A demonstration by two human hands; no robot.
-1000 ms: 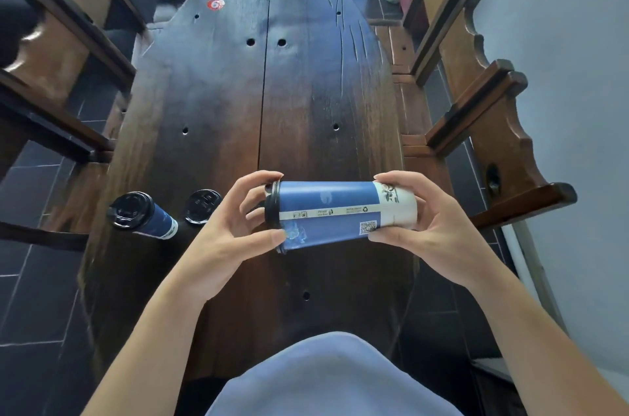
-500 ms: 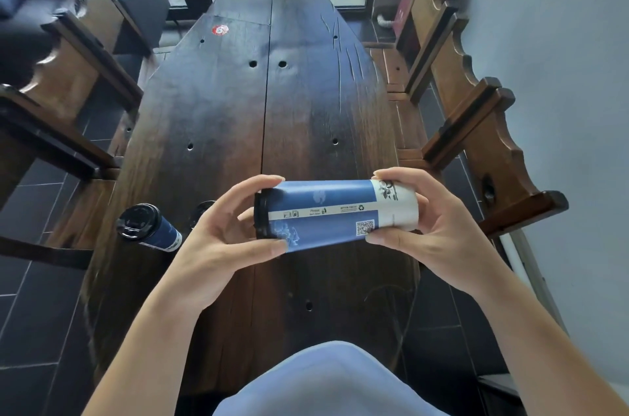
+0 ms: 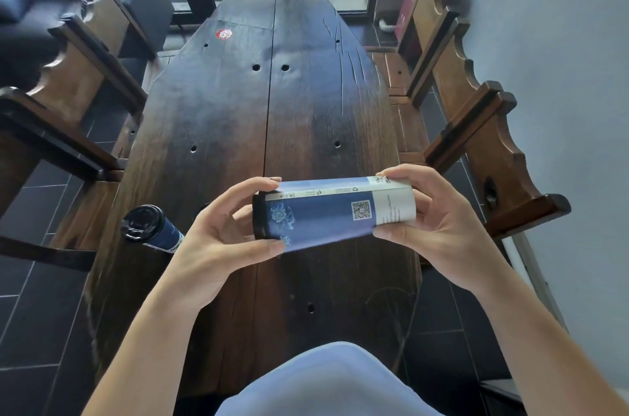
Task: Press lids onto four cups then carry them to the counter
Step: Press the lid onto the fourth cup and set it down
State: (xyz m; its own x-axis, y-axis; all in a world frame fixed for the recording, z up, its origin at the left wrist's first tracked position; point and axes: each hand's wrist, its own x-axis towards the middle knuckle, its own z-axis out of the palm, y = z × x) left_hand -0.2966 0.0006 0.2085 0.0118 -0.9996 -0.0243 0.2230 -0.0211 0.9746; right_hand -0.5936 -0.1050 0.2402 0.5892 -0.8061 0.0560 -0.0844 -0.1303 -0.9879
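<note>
Blue paper cup [image 3: 326, 214] lies sideways above the table [image 3: 221, 129]: left hand [image 3: 218, 238] grips its black lid [image 3: 257, 216] end, right hand [image 3: 439, 221] its base.

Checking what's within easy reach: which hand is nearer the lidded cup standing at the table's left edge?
Left. The left hand is just right of the standing lidded cup; the right hand is across the table, gripping the held cup's base.

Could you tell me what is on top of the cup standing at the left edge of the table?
A black lid sits on the standing cup. It covers the mouth, so the inside cannot be seen, and the left hand hides the cup's lower right side.
</note>
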